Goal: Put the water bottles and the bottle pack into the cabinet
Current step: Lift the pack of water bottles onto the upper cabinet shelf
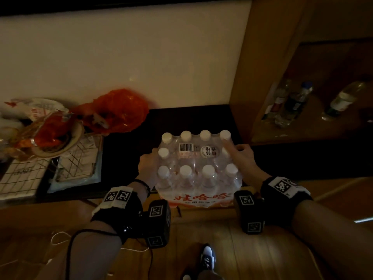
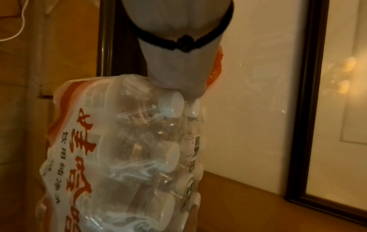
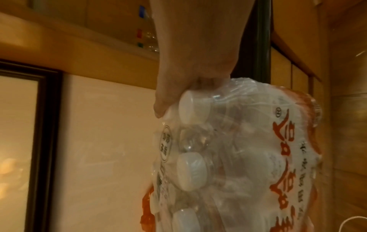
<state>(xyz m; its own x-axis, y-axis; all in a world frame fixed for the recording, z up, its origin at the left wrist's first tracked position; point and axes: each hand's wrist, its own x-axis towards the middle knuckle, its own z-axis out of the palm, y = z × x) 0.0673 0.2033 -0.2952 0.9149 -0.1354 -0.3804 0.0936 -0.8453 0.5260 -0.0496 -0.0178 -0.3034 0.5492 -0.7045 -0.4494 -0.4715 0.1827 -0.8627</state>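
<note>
Left hand [image 1: 148, 165] and right hand [image 1: 243, 156] grip the clear shrink-wrapped white-capped bottle pack [image 1: 196, 168]; slick film could slip before the wooden cabinet [image 1: 268, 63] at two o'clock.

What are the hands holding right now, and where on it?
Both hold the bottle pack: left hand on its left end, right hand on its right end.

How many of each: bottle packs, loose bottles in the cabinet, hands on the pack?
bottle pack: 1
loose bottles in the cabinet: 3 (dim view)
hands gripping the pack: 2, left hand and right hand
Total: 6
</note>
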